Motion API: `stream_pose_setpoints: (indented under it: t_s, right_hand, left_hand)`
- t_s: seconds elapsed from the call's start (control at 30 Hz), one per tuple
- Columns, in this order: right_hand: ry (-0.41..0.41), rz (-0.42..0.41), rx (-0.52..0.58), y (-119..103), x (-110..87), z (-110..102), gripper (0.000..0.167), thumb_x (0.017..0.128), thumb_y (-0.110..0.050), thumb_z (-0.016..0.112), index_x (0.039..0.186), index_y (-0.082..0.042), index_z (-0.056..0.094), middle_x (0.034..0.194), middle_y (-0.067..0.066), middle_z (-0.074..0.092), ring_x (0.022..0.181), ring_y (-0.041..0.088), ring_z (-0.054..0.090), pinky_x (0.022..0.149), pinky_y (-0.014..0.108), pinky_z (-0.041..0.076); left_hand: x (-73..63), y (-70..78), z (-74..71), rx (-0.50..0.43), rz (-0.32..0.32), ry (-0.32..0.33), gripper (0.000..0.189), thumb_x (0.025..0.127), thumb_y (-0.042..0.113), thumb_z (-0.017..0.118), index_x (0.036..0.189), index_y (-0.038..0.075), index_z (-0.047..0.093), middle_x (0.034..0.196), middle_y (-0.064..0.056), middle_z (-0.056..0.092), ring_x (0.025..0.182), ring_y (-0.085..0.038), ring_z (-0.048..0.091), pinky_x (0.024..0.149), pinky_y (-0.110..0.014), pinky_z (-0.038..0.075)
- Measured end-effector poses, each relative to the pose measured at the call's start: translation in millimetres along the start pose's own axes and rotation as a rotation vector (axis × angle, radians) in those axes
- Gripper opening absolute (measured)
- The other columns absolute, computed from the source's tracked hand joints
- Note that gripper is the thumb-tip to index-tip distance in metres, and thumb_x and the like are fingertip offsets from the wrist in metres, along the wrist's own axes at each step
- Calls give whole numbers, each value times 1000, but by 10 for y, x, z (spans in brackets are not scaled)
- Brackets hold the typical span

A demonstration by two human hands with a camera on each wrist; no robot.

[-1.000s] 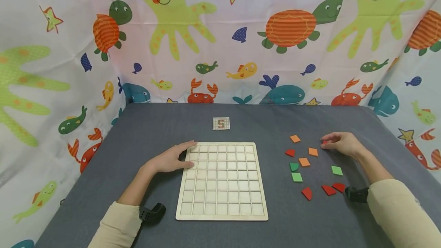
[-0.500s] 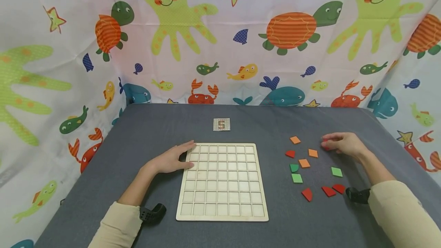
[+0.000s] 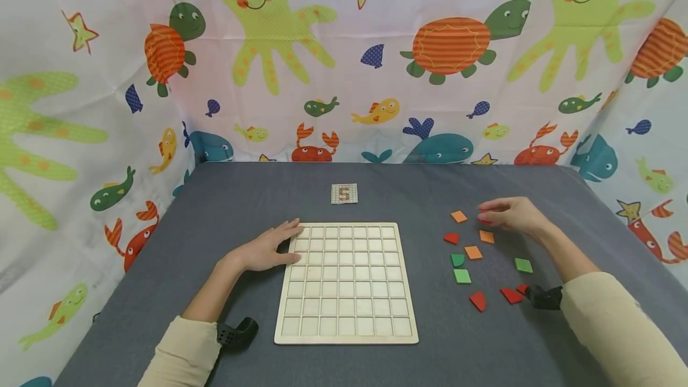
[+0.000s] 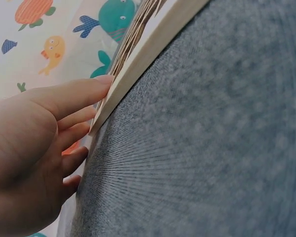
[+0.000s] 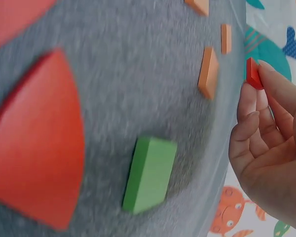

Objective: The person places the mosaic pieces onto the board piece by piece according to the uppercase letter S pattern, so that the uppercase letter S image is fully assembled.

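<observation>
Pinching a small red piece (image 5: 253, 73) between thumb and fingertips, the right hand (image 3: 513, 214) hovers at the far side of the scattered pieces; in the right wrist view the red piece sits high in that grip, seen against the patterned curtain (image 3: 349, 46), the other fingers curled beneath; just off those fingertips in the head view lies one of three orange pieces (image 3: 458, 216), with another just below them.

Over on the other side, the left hand (image 3: 263, 249) has its fingers spread and nearly straight, fingertips at the far left corner of the pale gridded board (image 3: 346, 273), the thumb lower down along that left edge; the board lies flat, square to the person, its right edge well apart from the pieces, a broad strip of gray cloth (image 3: 430, 327) between; more cloth runs off to the left, and a band of it separates the board's far edge from a small card (image 3: 344, 193) marked with an S.

Tighter quarters to the right: a dark green piece (image 3: 457, 260) is just beside a light green square (image 3: 462, 276); nearer the person come three red wedges (image 3: 477, 301), the rightmost partly hidden by the black wrist device (image 3: 544, 298).
</observation>
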State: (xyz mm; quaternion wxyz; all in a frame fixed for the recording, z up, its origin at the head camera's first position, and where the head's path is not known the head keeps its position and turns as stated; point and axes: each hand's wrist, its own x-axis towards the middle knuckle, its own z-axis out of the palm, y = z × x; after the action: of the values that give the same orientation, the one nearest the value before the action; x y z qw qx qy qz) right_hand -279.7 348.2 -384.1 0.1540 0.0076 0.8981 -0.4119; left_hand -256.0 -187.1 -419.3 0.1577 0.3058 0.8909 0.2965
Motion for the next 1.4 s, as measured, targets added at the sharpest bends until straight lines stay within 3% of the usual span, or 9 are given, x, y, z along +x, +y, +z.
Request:
stream_pose_setpoints:
  t_s: [0.13,0.5,0.73,1.07,1.4]
  right_hand:
    - [-21,-6,14,-67,18,60,58,90,-35,68,131,4,54,117,11,65,101,24,63,86,44,47]
    - [-89,-36,122,-296,149,209,56,91,-29,67,134,4,51,117,10,65,109,29,59,99,51,39]
    - [-121,-94,128,-403,193,345,51,92,-22,66,132,6,52,117,13,64,103,28,62,95,47,45]
    - [-137,-97,108,-564,240,550,46,91,-21,67,129,3,58,112,11,67,100,23,64,93,46,46]
    - [-182,-132,131,-738,330,815,39,91,-16,67,125,3,61,112,11,67,95,22,65,84,39,50]
  left_hand:
    - [6,5,3,-8,0,-8,70,95,29,60,147,-5,29,154,-24,15,140,-44,6,108,-62,5]
    - [-22,5,-21,-13,-35,-18,72,94,30,61,148,-2,27,155,-21,14,141,-42,2,109,-60,3]
    - [-24,-4,-25,-21,-43,-19,72,94,30,62,149,-2,27,156,-20,15,142,-41,3,109,-59,3]
    - [-4,-24,0,-13,-51,-11,73,93,32,62,149,-1,29,156,-19,16,142,-39,4,110,-58,4]
    - [-13,-63,-10,-9,-30,-30,74,94,34,61,149,-1,27,156,-19,13,142,-40,2,109,-59,2]
